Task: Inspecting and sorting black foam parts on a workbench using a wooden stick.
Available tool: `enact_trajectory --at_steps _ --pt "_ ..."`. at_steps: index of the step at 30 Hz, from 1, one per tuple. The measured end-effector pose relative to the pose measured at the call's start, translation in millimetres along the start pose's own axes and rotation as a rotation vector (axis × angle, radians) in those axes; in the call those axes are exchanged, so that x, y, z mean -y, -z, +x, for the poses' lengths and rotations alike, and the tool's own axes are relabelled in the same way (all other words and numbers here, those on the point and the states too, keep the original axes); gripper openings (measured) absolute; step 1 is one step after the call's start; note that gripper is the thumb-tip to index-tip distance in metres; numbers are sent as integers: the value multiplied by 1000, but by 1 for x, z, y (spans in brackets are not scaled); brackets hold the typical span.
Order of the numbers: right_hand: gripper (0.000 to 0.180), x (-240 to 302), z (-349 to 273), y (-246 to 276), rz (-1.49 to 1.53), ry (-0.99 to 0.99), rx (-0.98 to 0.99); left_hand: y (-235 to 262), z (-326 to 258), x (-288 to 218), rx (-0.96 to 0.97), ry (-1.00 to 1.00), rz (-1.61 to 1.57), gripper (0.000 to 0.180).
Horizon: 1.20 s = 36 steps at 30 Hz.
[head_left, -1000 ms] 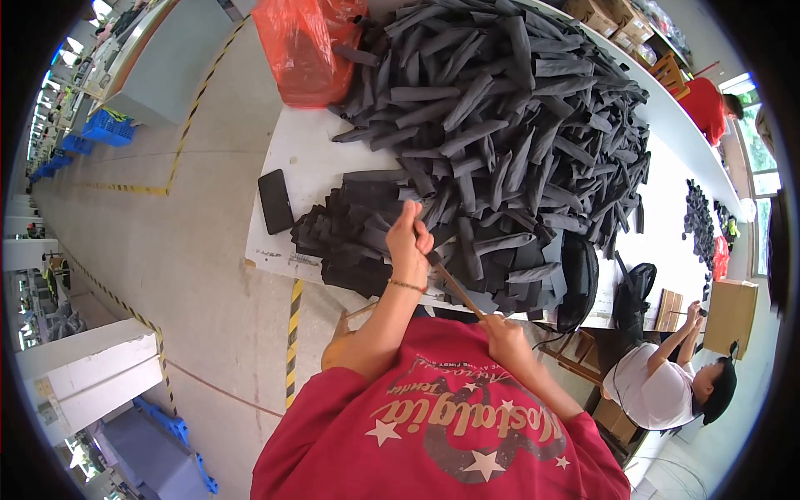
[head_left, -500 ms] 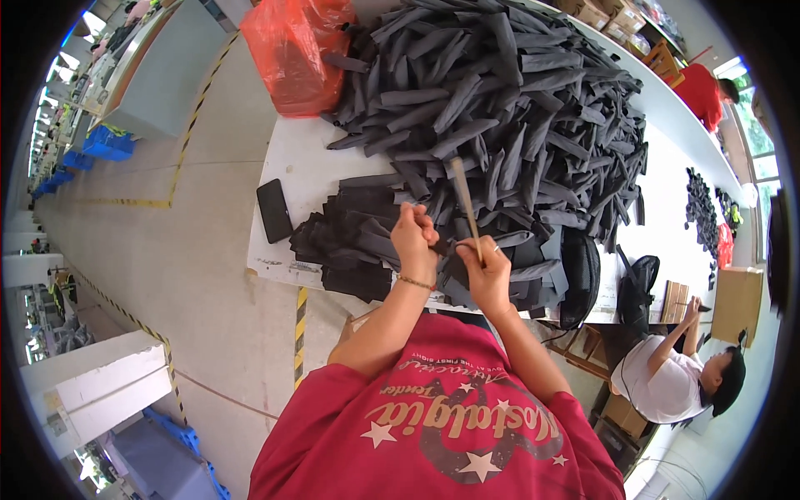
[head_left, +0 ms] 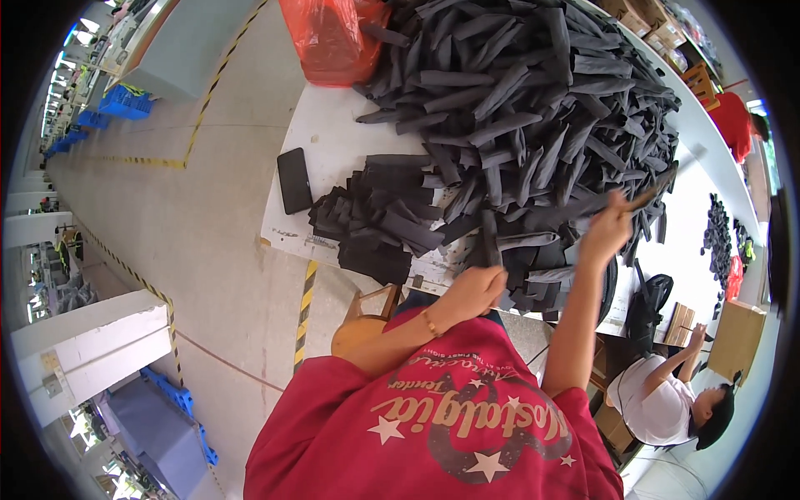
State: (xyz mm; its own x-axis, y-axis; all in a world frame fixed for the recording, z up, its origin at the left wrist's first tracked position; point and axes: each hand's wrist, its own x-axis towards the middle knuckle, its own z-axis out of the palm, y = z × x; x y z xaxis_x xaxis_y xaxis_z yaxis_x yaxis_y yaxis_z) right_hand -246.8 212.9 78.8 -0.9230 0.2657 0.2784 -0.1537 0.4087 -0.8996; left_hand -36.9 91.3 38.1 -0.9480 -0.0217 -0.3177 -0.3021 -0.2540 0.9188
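My right hand (head_left: 607, 232) is closed round a thin stick (head_left: 646, 198), blurred by motion, which points up and to the right over the big pile of dark grey fabric tubes (head_left: 508, 100). Down near the table's front edge, my left hand (head_left: 473, 293) is closed in a fist close to my shirt. A dark fabric strip (head_left: 490, 237) ends just above its knuckles; whether the fist grips anything is hidden. To the left lies a smaller heap of flat black fabric pieces (head_left: 379, 221).
A black phone (head_left: 294, 181) lies on the white table (head_left: 321, 121), with a red plastic bag (head_left: 333, 42) beyond it. A wooden stool (head_left: 358, 332) stands by the front edge. At right are a black bag (head_left: 650, 302), a cardboard box (head_left: 737, 337) and a seated person (head_left: 658, 392).
My hands have moved apart: the right one up and right with the stick, now tilted right, the left one down and right toward my body. The whole view has shifted slightly.
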Motion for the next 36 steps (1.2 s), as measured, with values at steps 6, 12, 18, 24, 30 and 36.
enact_trajectory --at_steps 6,12,18,24,30,36 --pt "43 -30 49 3 -327 154 136 93 -7 57 -375 -453 1168 7" --pt "29 -57 -43 23 -220 139 415 138 21 75 -273 -515 1502 11" --pt "18 -36 -78 64 -376 275 736 140 31 51 -310 -569 1380 6" --pt "14 -25 -77 85 -399 609 900 150 22 1 -200 -369 960 6" --pt "16 -21 -70 82 -454 711 934 150 29 -15 -136 -341 822 8" --pt "21 -10 -106 31 -270 566 995 99 41 -18 5 -492 776 7"
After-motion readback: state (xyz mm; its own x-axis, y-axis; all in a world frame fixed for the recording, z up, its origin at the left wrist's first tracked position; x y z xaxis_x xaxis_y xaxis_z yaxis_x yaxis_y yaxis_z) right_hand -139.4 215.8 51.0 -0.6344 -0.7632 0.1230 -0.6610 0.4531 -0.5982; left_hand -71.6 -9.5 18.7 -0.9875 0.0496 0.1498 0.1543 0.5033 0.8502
